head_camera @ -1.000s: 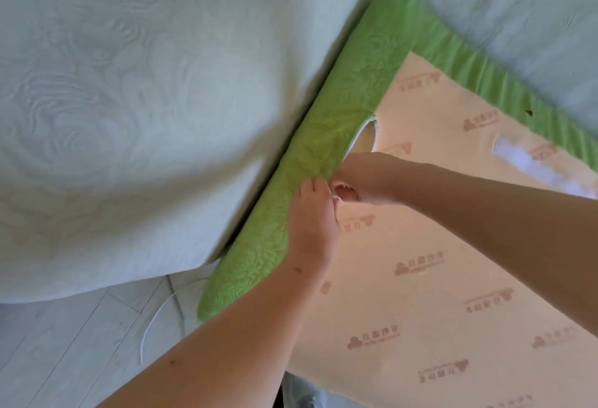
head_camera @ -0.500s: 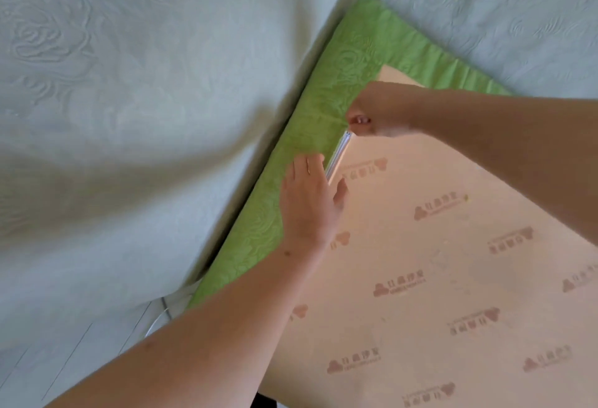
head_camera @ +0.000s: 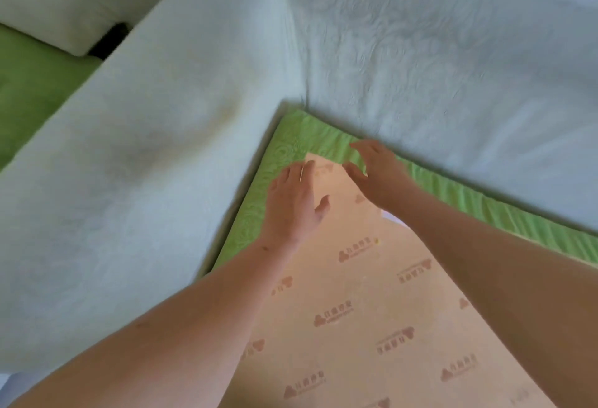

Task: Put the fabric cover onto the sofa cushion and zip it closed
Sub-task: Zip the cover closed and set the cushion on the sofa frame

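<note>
Head cam was pointing down at the cushion (head_camera: 372,326), which was lying flat with its peach-coloured underside up, covered in little reddish printed logos, and it took up the whole lower right of the shot. 2 bare forearms came in from the bottom, 1 from the lower left and 1 from the right edge. A bit further up, the left hand (head_camera: 293,200) was lying palm down and flat, fingers together and thumb sticking out, right on the seam where the peach panel met the green cover (head_camera: 259,213), not gripping anything. Just beside it, the right hand (head_camera: 377,169) was spread loosely with fingers a little curled, tips touching the green band near the far corner, nothing pinched that I could see. That green fabric wrapped both visible edges and the corner, so the cover was on at that end; couldn't make out the zipper itself, too blurry. Beyond the corner was pale embossed sofa upholstery (head_camera: 161,148), and way up in the top left a white pillow (head_camera: 71,0) beside another green patch (head_camera: 29,84).
</note>
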Tool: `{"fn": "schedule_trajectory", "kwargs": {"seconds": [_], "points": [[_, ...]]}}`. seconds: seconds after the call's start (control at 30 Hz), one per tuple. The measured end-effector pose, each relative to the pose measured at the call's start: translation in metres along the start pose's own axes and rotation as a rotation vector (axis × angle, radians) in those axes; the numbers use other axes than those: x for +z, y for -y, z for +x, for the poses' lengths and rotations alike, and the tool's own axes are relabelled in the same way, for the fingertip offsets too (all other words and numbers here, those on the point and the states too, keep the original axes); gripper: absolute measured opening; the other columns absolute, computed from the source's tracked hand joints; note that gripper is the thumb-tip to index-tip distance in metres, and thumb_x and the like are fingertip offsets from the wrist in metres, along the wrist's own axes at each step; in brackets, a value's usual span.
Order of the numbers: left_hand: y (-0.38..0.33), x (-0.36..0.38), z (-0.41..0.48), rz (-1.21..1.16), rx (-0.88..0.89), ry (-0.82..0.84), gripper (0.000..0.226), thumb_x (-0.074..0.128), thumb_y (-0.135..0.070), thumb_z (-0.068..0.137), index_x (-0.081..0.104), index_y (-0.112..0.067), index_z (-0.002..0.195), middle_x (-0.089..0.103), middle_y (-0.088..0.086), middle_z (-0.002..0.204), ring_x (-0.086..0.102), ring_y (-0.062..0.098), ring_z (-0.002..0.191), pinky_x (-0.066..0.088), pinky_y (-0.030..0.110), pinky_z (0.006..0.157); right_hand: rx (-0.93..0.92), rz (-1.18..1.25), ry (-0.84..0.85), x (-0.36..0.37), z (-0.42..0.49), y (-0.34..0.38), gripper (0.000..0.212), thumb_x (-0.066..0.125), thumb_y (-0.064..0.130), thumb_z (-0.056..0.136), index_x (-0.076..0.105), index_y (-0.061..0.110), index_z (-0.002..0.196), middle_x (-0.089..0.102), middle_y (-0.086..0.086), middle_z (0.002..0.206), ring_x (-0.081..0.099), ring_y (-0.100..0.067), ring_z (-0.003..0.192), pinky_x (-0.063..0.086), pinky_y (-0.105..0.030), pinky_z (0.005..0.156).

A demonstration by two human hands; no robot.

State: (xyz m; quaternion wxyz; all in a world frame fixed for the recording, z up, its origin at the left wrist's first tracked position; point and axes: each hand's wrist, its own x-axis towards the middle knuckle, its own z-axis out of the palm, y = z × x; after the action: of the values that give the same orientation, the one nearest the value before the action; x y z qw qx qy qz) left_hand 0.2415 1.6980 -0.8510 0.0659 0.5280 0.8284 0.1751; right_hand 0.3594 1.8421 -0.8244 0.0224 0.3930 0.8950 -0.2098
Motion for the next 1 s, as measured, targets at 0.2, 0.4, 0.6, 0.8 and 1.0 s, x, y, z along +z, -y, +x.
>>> {"fn": "schedule_trajectory", "kwargs": {"seconds": [0.2,0.4,0.6,0.8,1.0], "points": [[-0.083,-0.129,0.009,0.021,0.134,-0.014,0.063,0.063,-0.041,0.087,0.047,-0.007,0.137,0.058,0.009,0.128,0.054,0.027,0.119,0.047,0.039,0.094,0.089,0.007,-0.112,-0.113,-0.1,0.008,0.057,0.037,0.048,0.098,0.031,0.021,0.147,0.031,0.003,0.153,0.031,-0.019,0.139,0.027,-0.038,0.111],[-0.172,-0.271,-0.019,0.026,0.243,-0.098,0.062,0.055,-0.042,0.091,0.04,-0.011,0.143,0.052,0.002,0.137,0.046,0.021,0.128,0.041,0.035,0.099,0.099,-0.029,-0.241,-0.234,-0.209,0.025,0.057,0.035,0.05,0.098,0.027,0.026,0.149,0.022,0.007,0.157,0.027,-0.016,0.141,0.025,-0.035,0.112],[-0.259,-0.377,-0.09,-0.037,0.344,-0.259,0.058,0.058,-0.038,0.091,0.046,-0.01,0.14,0.055,0.004,0.134,0.05,0.021,0.126,0.045,0.036,0.098,0.049,-0.114,-0.423,-0.331,-0.338,0.046,0.067,0.017,0.062,0.092,0.024,0.029,0.15,0.015,0.008,0.159,0.023,-0.014,0.142,0.022,-0.032,0.114],[-0.323,-0.413,-0.177,-0.027,0.431,-0.312,0.056,0.062,-0.036,0.089,0.05,-0.008,0.136,0.057,0.005,0.13,0.052,0.024,0.123,0.045,0.039,0.096,0.066,-0.209,-0.486,-0.377,-0.471,0.036,0.071,0.011,0.063,0.089,0.026,0.027,0.149,0.023,0.008,0.157,0.024,-0.015,0.142,0.024,-0.033,0.113],[-0.394,-0.413,-0.245,-0.01,0.488,-0.306,0.055,0.064,-0.035,0.088,0.051,-0.009,0.135,0.058,0.004,0.129,0.053,0.024,0.123,0.046,0.04,0.095,0.09,-0.24,-0.491,-0.399,-0.582,-0.004,0.06,0.027,0.056,0.096,0.023,0.029,0.15,0.019,0.009,0.158,0.022,-0.016,0.143,0.022,-0.033,0.114]]}}
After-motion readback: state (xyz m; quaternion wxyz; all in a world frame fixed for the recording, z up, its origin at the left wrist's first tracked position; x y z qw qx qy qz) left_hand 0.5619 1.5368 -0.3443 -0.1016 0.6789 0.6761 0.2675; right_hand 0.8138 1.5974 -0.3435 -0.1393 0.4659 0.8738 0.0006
